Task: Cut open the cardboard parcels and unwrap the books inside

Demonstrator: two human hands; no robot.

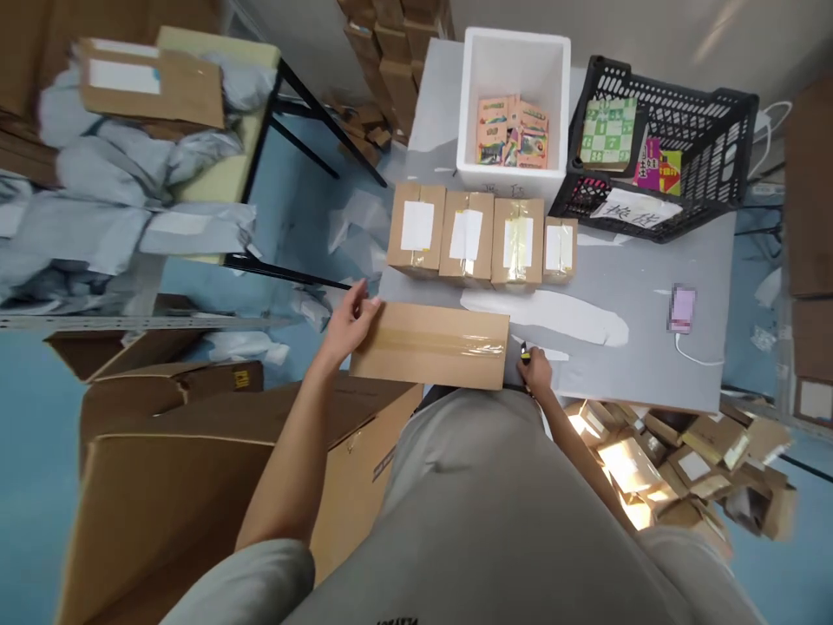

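A long brown cardboard box [433,345], taped along its top, lies at the near edge of the grey table [651,365]. My left hand [351,319] grips the box's left end, fingers curled over the far corner. My right hand [534,369] is closed at the box's right end around a small yellow and black tool [524,351]; I cannot make out what kind. Behind the box stands a row of several smaller sealed cartons [482,236] with white labels.
A white foam box [514,104] of colourful packets and a black plastic crate [664,148] sit at the table's far side. A phone [683,308] on a cable lies at right. Large cartons [195,469] stand at my left, small boxes [677,460] piled on the floor right.
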